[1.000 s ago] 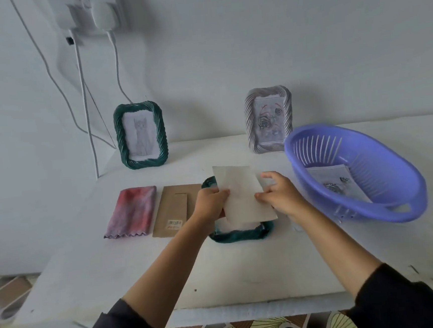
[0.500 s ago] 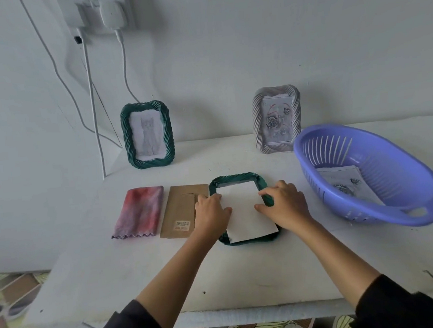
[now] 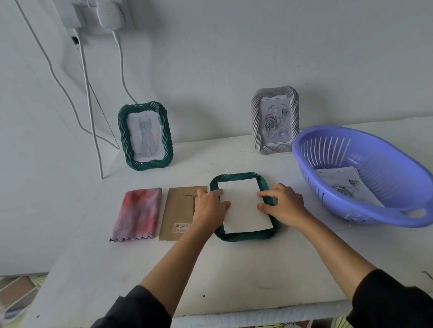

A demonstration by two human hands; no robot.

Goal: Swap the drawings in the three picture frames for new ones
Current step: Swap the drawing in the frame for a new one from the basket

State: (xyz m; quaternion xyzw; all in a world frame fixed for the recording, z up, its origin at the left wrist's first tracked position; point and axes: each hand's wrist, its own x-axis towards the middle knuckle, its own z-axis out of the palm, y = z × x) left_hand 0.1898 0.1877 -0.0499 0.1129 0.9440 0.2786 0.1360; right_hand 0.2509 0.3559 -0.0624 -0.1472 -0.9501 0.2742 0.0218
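Note:
A dark green picture frame [image 3: 245, 236] lies face down on the white table [image 3: 232, 272]. A sheet of paper [image 3: 243, 206] lies in its back opening, blank side up. My left hand [image 3: 208, 207] rests at the sheet's left edge with the thumb pressing on the paper. My right hand [image 3: 285, 205] lies over the frame's right side, its index finger and thumb touching the sheet's right edge. The brown backing board [image 3: 178, 214] lies flat just left of the frame. A second green frame [image 3: 124, 138] with a cat drawing and a grey frame [image 3: 257, 123] with a rose drawing stand against the wall.
A folded red and purple cloth [image 3: 137, 214] lies left of the backing board. A purple slotted basket [image 3: 404, 171] stands at the right with a loose drawing [image 3: 345, 186] inside. Chargers and white cables [image 3: 88, 101] hang on the wall at the back left. The table's front edge is near my sleeves.
Both hands held the sheet tilted above the face-down frame, then lowered it. It now lies flat in the frame's opening with my fingers on its edges.

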